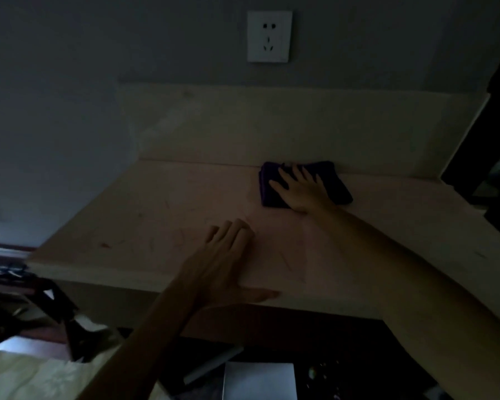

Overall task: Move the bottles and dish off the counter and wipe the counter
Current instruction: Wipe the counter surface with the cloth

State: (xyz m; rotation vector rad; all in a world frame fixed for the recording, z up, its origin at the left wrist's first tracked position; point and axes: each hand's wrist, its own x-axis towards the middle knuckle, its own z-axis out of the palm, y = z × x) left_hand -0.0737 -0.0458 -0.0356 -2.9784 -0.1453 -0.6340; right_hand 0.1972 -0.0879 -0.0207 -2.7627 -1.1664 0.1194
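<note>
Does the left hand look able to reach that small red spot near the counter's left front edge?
Probably yes. The left hand lies flat on the pale beige counter, and the small red spot sits to its left with only bare surface between. The right hand presses the dark purple folded cloth far back.

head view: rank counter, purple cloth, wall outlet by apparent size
1. counter, by far largest.
2. purple cloth.
3. wall outlet; looks close to the cloth and sits farther back, so that order is unsure.
</note>
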